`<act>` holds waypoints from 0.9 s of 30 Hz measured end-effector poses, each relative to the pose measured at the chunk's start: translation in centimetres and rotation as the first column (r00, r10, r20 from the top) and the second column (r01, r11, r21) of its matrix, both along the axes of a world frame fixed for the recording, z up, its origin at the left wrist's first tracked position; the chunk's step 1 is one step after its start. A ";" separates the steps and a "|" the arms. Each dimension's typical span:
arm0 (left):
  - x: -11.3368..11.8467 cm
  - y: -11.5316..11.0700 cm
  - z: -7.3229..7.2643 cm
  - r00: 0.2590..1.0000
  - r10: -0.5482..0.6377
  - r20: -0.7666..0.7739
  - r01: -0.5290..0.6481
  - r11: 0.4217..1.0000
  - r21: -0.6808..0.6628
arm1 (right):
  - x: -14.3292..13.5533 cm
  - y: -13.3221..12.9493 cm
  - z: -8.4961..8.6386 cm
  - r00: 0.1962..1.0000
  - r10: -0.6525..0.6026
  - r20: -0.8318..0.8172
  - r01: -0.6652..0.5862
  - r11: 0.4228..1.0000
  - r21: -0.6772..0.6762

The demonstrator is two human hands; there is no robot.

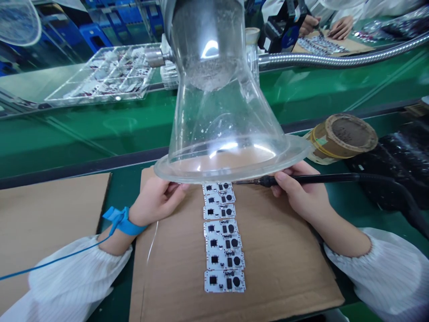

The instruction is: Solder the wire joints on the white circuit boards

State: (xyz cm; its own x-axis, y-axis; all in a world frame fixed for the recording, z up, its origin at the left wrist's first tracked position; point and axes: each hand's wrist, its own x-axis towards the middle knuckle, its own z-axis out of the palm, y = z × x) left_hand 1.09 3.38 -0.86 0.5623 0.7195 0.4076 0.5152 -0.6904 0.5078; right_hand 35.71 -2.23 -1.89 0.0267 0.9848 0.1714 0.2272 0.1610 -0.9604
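A column of small white circuit boards [225, 281] with black chips lies on a brown cardboard sheet [281, 268]. My right hand [303, 190] grips a black soldering iron [321, 178], its tip pointing left over the upper boards. On the other side, my left hand [161, 199] is closed in a pinch on thin solder wire [153, 241], which trails down across the cardboard. A blue wrist strap [125, 222] is round my left wrist. The clear hood's rim partly covers the fingers of both hands and the far end of the column.
The clear fume hood [224, 125] hangs low over the work, with a flexible metal hose [335, 59] behind. A cardboard roll [342, 136] and black bags [398, 156] are at the right. Another cardboard sheet [50, 210] lies left. Across the green barrier, a co-worker's hands [340, 27] handle boards.
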 end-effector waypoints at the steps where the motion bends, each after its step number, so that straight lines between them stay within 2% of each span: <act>1: 0.0 0.0 0.0 1.000 -0.001 0.002 0.001 1.000 0.000 | 0.0 0.0 0.1 1.000 -0.010 -0.001 0.010 1.000 0.008; 14: 0.0 0.2 -0.2 1.000 -0.013 -0.009 0.013 1.000 0.013 | 0.0 0.0 -0.3 0.998 0.046 -0.035 -0.046 0.999 0.010; 19: -0.1 0.2 -0.1 0.999 -0.037 0.007 0.037 0.999 0.031 | 0.1 0.0 0.3 0.996 0.016 -0.083 -0.014 1.000 0.028; 27: -0.3 0.0 0.4 0.986 -0.167 -0.024 0.165 0.985 -0.058 | 1.0 -0.7 0.4 0.991 0.086 -0.100 -0.086 0.996 0.007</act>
